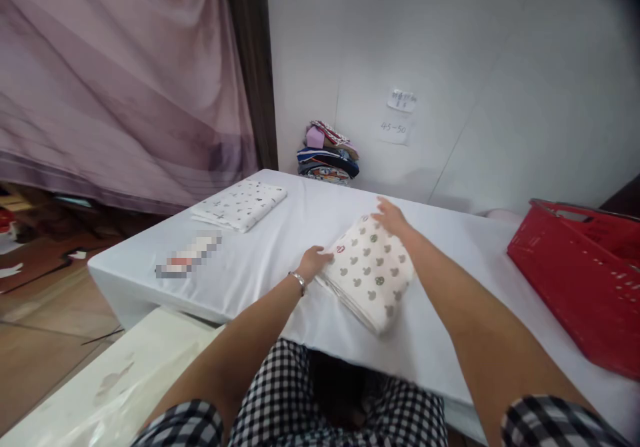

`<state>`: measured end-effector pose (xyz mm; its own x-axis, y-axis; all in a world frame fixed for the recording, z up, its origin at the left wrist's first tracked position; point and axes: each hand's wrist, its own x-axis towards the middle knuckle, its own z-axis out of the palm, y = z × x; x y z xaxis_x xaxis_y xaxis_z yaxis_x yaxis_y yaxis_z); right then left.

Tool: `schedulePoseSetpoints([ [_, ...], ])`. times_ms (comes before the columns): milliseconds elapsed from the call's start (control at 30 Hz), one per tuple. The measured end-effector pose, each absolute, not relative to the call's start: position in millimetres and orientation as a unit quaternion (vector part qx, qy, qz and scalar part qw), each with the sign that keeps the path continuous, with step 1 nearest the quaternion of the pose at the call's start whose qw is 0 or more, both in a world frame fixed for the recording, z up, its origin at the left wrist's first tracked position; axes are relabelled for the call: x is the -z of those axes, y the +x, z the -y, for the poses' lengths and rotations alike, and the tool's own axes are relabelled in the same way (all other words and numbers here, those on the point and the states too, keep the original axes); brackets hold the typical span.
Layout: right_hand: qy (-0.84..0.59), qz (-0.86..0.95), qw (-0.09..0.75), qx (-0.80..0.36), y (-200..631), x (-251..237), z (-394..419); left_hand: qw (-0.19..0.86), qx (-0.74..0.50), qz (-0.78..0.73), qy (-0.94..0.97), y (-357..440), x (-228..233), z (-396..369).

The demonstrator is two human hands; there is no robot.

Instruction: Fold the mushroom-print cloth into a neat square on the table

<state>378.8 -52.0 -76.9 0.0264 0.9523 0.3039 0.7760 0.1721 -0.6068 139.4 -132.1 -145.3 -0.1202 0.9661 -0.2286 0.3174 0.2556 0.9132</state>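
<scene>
Folded white cloth with mouse-head print (370,270), lying near the front edge of a white-covered table (280,247); the hands are apart, the left hand (315,262) touching the cloth's left corner, its grip impossible to tell, the right hand (391,216) loosely open at the far corner. Right: red basket (575,287). Farther left: second folded cloth (243,206). Against the wall (450,67): stacked fabrics (327,154)
</scene>
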Motion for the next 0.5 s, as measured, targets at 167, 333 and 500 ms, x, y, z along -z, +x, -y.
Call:
schedulePoseSetpoints([
  [167,-0.614,0.768,0.155,-0.097,336,164,95,0.389,-0.356,-0.662,0.532,128,186,122],
  [333,-0.603,0.788,0.111,-0.052,330,184,119,0.389,-0.373,-0.639,0.550,126,195,126],
  [500,-0.597,0.791,0.093,-0.097,328,168,98,0.347,-0.425,-0.602,0.580,128,200,135],
])
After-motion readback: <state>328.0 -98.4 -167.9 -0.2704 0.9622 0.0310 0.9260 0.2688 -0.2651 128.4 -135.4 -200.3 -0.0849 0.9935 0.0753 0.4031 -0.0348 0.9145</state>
